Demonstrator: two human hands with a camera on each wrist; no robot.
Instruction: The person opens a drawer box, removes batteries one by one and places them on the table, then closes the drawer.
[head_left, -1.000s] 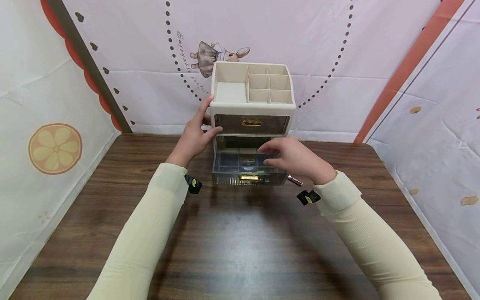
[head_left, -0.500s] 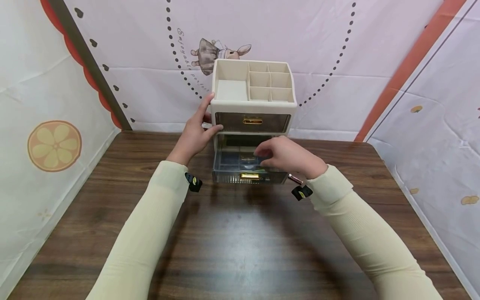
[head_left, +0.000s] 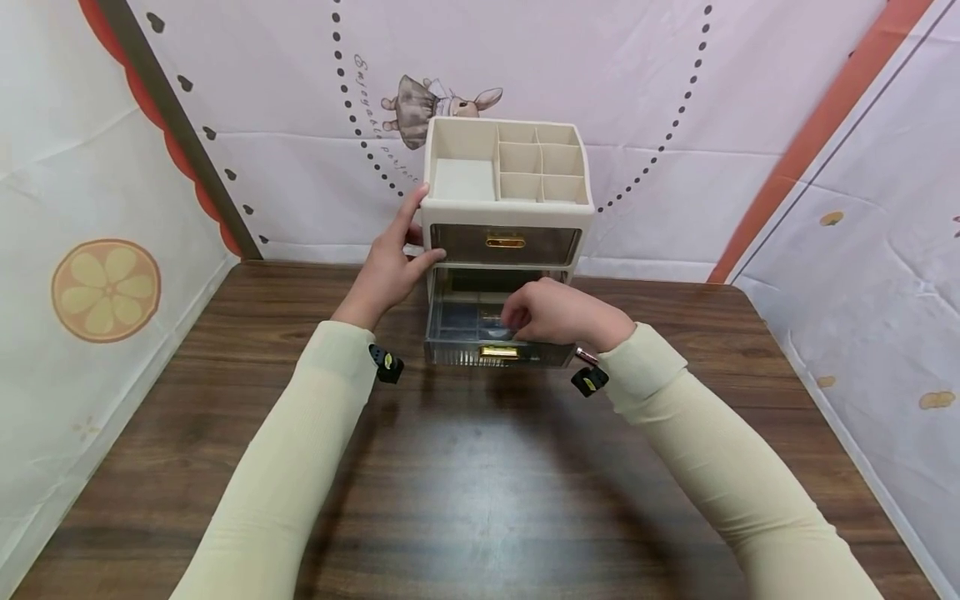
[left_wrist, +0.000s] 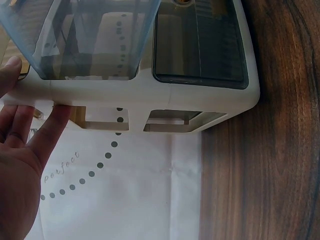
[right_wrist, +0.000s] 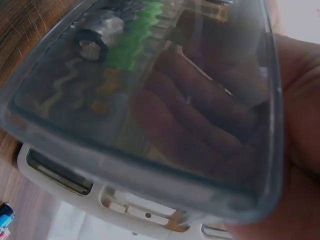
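Note:
A cream drawer organizer (head_left: 510, 212) stands against the back cloth. My left hand (head_left: 390, 271) grips its left side, thumb on the front corner; in the left wrist view the fingers (left_wrist: 47, 131) lie along the side wall by an opening. The lower clear drawer (head_left: 453, 354) is pulled out. Inside it hangs my right hand (head_left: 558, 312), its fingers bent downward. Through the drawer wall in the right wrist view show those fingers, a green object (right_wrist: 132, 40) and a silver-and-black round item (right_wrist: 95, 40). Nothing is visible between the fingers; the fingertips are partly obscured.
The upper smoky drawer (head_left: 461, 243) with a gold handle is closed. Divided compartments (head_left: 517, 158) form the organizer's top. A small slim cylinder (head_left: 586, 356) lies on the wooden table (head_left: 480, 483), right of the drawer. Printed cloth (head_left: 262, 100) surrounds the table.
My right hand has moved left and lower into the open drawer, and its fingers now bend downward more. The left hand stays on the organizer's side.

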